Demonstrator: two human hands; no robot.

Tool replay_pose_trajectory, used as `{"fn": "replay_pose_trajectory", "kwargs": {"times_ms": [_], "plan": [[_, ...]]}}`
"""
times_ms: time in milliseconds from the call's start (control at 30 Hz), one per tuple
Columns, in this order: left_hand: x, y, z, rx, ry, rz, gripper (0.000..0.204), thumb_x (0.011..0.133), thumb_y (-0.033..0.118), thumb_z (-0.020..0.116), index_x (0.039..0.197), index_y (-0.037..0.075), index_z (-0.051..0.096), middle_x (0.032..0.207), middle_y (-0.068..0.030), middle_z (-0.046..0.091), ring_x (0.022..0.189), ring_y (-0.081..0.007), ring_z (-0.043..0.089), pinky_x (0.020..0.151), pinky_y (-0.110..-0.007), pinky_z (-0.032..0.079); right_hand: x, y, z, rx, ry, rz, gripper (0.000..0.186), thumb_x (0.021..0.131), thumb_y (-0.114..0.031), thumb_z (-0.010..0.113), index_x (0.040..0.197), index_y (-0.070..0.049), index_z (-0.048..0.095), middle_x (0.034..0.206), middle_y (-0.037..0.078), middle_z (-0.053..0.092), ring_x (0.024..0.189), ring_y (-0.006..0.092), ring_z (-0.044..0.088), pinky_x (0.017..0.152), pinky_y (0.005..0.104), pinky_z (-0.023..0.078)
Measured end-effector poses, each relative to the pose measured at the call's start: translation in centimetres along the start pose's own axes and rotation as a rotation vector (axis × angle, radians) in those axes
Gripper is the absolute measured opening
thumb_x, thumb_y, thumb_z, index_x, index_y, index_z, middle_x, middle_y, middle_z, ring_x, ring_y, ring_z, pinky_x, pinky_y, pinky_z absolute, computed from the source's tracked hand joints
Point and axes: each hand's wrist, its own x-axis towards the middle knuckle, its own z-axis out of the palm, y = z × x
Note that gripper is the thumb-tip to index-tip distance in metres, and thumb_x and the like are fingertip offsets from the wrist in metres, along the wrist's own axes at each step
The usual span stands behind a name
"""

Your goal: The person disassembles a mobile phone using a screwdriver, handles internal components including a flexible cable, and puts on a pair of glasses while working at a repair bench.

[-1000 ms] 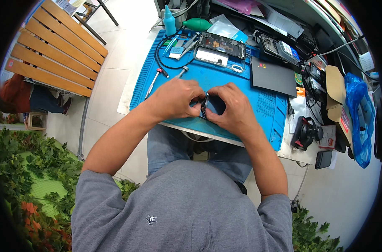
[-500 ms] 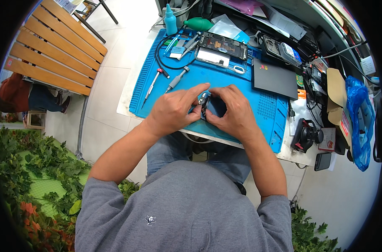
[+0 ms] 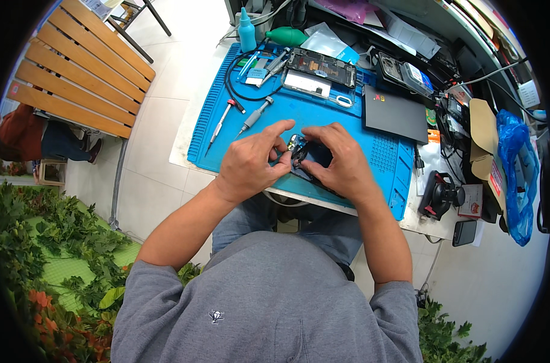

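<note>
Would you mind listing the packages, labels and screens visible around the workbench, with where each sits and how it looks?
Clear plastic pouch: back of the bench, flat, shiny, with a blue corner.
Brown cardboard box: right side, open, with a red-and-white label on its side.
Blue plastic bag: far right, crumpled.
Dark slab: back right of the blue mat, rectangular, unlit.
Small dark phone: right front edge, screen off.

The mat (image 3: 347, 115) is bright blue; at its near edge the hands hold a black part (image 3: 314, 158). Beyond the mat stand a teal bottle (image 3: 246, 33) and a green blower (image 3: 287, 37). On its right part lies a dark grey slab (image 3: 396, 113); further right hangs a blue bag (image 3: 517, 175).
</note>
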Motion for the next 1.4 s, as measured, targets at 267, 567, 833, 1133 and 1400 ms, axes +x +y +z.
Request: {"fn": "replay_pose_trajectory", "kwargs": {"times_ms": [267, 567, 833, 1133, 1400], "plan": [[0.1, 0.2, -0.2, -0.045, -0.028, -0.078, 0.065, 0.085, 0.001, 0.088, 0.147, 0.005, 0.066, 0.090, -0.0029, 0.080, 0.068, -0.0093, 0.069, 0.062, -0.024, 0.058, 0.1, 0.2, -0.8, 0.019, -0.054, -0.020, 0.052, 0.078, -0.013, 0.098, 0.125, -0.006, 0.079, 0.120, 0.011, 0.080, 0.116, 0.0318, 0.071, 0.101, 0.0439, 0.059], [0.0, 0.4, -0.6, -0.214, -0.109, -0.244, 0.061, 0.089, -0.001, 0.087, 0.147, 0.005, 0.068, 0.097, -0.0028, 0.080, 0.073, -0.0058, 0.067, 0.065, -0.022, 0.054, 0.5, 0.1, -1.3, 0.030, -0.120, -0.015, 0.031, 0.092, -0.004, 0.084, 0.123, -0.007, 0.080, 0.120, 0.011, 0.078, 0.115, 0.0325, 0.069, 0.101, 0.0446, 0.058], [0.4, 0.5, -1.4, -0.365, -0.183, -0.396, 0.057, 0.090, -0.001, 0.086, 0.144, 0.004, 0.071, 0.100, -0.0022, 0.080, 0.078, -0.0039, 0.066, 0.069, -0.021, 0.053, 1.0, 0.0, -1.0, -0.027, -0.162, -0.073, 0.025, 0.094, -0.008, 0.082, 0.119, -0.008, 0.081, 0.113, 0.011, 0.072, 0.109, 0.0329, 0.066, 0.098, 0.0460, 0.055], [0.6, -0.5, -1.6, -0.565, -0.218, -0.534, 0.053, 0.092, -0.001, 0.087, 0.143, 0.000, 0.070, 0.107, -0.0045, 0.080, 0.084, -0.0040, 0.067, 0.072, -0.020, 0.053, 1.1, 0.5, -1.2, 0.088, -0.195, -0.053, 0.024, 0.093, -0.007, 0.084, 0.116, -0.005, 0.078, 0.102, 0.010, 0.072, 0.101, 0.0327, 0.067, 0.094, 0.0458, 0.053], [1.4, 0.1, -2.4, -0.460, -0.305, -0.415, 0.054, 0.092, 0.003, 0.089, 0.143, 0.003, 0.072, 0.114, -0.0057, 0.081, 0.087, -0.0070, 0.069, 0.077, -0.022, 0.056, 0.9, 0.6, -1.4, 0.167, -0.188, -0.010, 0.021, 0.094, -0.006, 0.084, 0.114, -0.005, 0.078, 0.102, 0.009, 0.074, 0.100, 0.0305, 0.068, 0.095, 0.0435, 0.053]]}}
